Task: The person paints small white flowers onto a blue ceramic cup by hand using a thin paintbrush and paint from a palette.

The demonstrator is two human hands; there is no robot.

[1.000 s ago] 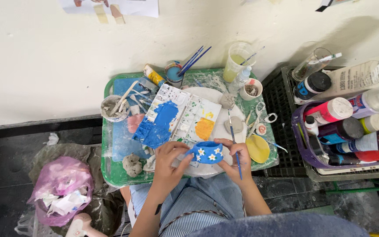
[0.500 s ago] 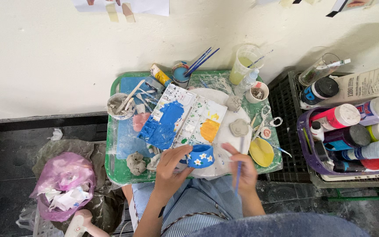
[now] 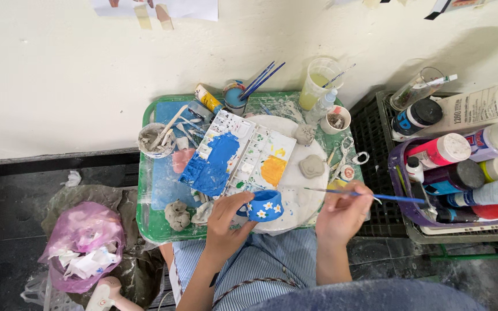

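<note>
Comparing the head view with the two earlier frames: the blue cup [image 3: 265, 206] with white flowers was gripped between both hands over the round white board [image 3: 295, 173]; now the left hand [image 3: 226, 222] alone is clamped on it, at the near edge of that board, and the right hand [image 3: 341, 210] has drawn off to the right, closed around a blue-handled brush [image 3: 370, 196] held level with its tip pointing left toward the cup. Judgement: handling has given way to painting, with a loaded or ready brush about to meet the cup's side. The hands are apart, each closed on its own thing. Count, same view: one cup; one brush in hand, several more standing in a blue pot [image 3: 234, 97] at the tray's far edge, exact number unclear; one open paint palette [image 3: 234, 155] smeared blue and yellow; two grey clay lumps on the board; one green tray [image 3: 145, 190]; a crate of paint bottles [image 3: 462, 173], at least seven visible; one pink bag [image 3: 82, 242] on the floor.
</note>
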